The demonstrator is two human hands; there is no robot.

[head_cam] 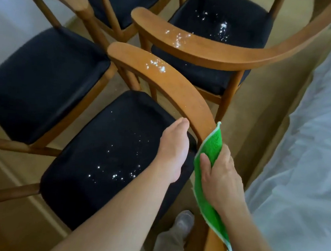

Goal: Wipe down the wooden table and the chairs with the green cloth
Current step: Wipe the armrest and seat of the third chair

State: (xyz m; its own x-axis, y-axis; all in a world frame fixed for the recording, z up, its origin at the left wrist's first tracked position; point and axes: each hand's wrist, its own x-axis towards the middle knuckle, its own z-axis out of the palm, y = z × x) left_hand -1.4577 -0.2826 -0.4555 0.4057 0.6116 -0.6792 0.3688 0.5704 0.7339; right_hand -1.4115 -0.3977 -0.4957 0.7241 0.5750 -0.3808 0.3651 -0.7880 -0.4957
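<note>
Green cloth (209, 159) clamped in the right hand (220, 176) — thumb across its face, fingers wrapped behind, cloth draped over the curved wooden backrest (184, 95) of the nearest chair. The cloth's upper corner sticks up past the grip, touching the rail; its lower end trails back along the rail toward the person.

Left hand (174, 147) sits just beside the grip, on the seat side of the same rail; fingers curl toward the rail's inner edge, so it looks like it is steadying the chair, but I cannot tell if it is closed on the wood.

Key relation: the rail's long axis runs up and away from the grip, curving to the left. White specks (157, 66) lie on that rail well ahead of the cloth, toward its far end. Judged next move — slide the cloth forward along the rail's curve to reach them. Right hand is the one on the cloth; the left would likely need to shift or lift off.

Further out from the grip: the black seat (103, 160) below-left carries scattered white specks too. Beyond it, the second chair's backrest (186, 40) and seat (216, 27) also show specks, not yet wiped. Two more dark-seated chairs sit far left. Table not in view. White sheeting (305, 154) lies to the right of the grip.
</note>
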